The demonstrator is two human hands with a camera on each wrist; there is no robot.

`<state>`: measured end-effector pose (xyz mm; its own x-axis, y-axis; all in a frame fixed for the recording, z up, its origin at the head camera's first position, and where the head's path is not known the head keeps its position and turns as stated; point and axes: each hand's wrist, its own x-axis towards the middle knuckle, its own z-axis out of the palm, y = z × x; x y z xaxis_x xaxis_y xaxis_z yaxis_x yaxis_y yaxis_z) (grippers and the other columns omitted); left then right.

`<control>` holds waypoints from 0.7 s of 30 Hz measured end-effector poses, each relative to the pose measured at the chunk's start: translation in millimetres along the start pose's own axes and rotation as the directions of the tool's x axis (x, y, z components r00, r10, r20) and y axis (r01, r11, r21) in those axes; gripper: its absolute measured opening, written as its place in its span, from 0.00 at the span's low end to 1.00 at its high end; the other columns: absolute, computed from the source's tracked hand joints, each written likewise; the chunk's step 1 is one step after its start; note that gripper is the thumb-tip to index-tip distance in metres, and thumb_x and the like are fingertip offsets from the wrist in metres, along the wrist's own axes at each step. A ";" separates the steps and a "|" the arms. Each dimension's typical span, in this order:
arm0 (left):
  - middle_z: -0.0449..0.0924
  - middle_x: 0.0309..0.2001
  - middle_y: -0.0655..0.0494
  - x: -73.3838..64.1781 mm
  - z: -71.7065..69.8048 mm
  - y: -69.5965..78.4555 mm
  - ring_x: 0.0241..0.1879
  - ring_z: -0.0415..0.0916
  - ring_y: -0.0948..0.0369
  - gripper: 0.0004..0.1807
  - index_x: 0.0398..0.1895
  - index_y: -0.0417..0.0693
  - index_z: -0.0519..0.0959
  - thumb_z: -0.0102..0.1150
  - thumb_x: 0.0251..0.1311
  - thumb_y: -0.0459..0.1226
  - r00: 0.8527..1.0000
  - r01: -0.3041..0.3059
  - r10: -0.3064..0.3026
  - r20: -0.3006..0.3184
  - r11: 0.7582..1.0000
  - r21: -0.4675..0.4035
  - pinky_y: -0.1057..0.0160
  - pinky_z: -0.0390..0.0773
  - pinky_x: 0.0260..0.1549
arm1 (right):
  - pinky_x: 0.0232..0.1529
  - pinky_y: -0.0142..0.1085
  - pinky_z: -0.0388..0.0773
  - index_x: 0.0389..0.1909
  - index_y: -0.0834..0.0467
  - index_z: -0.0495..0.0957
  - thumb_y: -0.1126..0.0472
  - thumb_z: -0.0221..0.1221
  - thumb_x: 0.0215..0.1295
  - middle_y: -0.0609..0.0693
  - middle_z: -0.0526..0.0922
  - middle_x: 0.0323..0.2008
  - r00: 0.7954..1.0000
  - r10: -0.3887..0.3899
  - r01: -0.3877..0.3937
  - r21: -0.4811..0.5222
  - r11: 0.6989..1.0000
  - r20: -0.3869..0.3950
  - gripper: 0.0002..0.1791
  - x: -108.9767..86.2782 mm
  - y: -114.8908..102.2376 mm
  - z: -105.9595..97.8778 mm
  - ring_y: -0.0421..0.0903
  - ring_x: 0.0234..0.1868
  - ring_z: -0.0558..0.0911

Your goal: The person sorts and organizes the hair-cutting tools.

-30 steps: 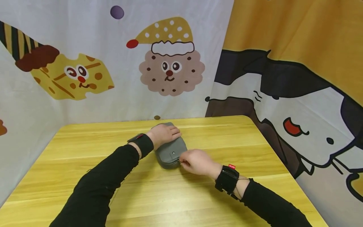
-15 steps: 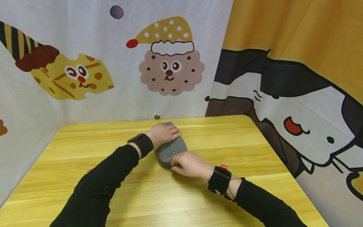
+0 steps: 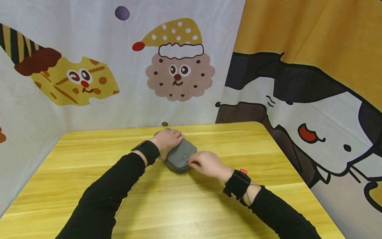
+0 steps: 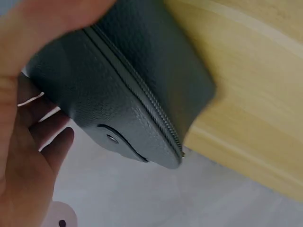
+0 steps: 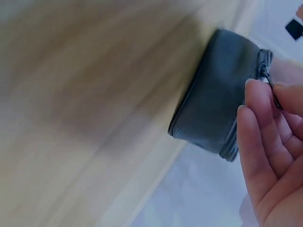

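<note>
A grey zip pouch with a small metal stud lies on the table. My left hand holds it across its far part, the thumb along the near side and the fingers over the top. In the left wrist view the zip runs along the pouch's side, its teeth together over the stretch that shows. My right hand is at the near right corner of the pouch. There, thumb and forefinger pinch the zipper pull, as the right wrist view shows.
The pouch rests on a yellow wood-grain table, towards its back edge. Behind the table hangs a white curtain with cartoon prints, and an orange and black-and-white one is at the right.
My right hand went left along the pouch's near end, then came back to the right corner. The pouch has turned slightly, and my left hand has shifted a little left with it.
</note>
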<state>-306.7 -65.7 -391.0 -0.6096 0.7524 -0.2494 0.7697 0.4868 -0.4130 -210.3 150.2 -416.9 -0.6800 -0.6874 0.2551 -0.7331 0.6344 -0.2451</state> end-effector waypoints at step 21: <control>0.71 0.58 0.37 6.3 7.2 26.1 0.57 0.70 0.43 0.62 0.67 0.32 0.66 0.68 0.40 0.70 0.928 0.345 -0.372 0.023 0.835 -0.428 0.50 0.73 0.57 | 0.36 0.38 0.79 0.39 0.57 0.86 0.65 0.61 0.69 0.48 0.85 0.36 0.939 0.342 -0.339 0.074 0.938 -0.038 0.05 -3.8 63.4 -13.0 0.42 0.31 0.80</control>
<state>-291.8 -51.4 -409.6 -0.8564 0.5070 -0.0979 0.5134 0.8563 -0.0558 -254.2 197.6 -421.2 -0.8895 -0.4148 0.1917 -0.4569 0.8015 -0.3858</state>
